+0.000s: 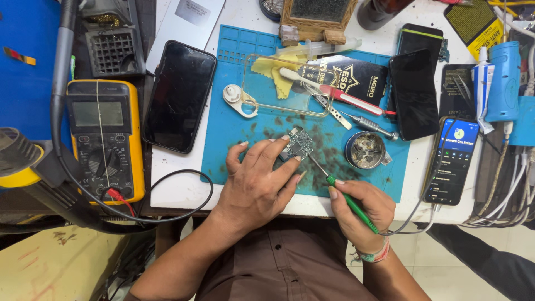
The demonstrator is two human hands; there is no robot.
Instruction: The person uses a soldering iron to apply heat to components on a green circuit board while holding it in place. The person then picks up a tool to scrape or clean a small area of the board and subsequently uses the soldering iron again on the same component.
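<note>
Left hand (257,179) rests on the blue work mat (234,131), fingers closed on a small circuit board (300,144) pinned against the mat near its centre. Right hand (361,210) grips a green-handled screwdriver (350,202) in a closed pinch, its thin tip just beside the board's lower edge (contact cannot be confirmed). A round tin of small parts (365,150) sits close right. A yellow multimeter (105,139) lies on the desk (178,184), well left.
</note>
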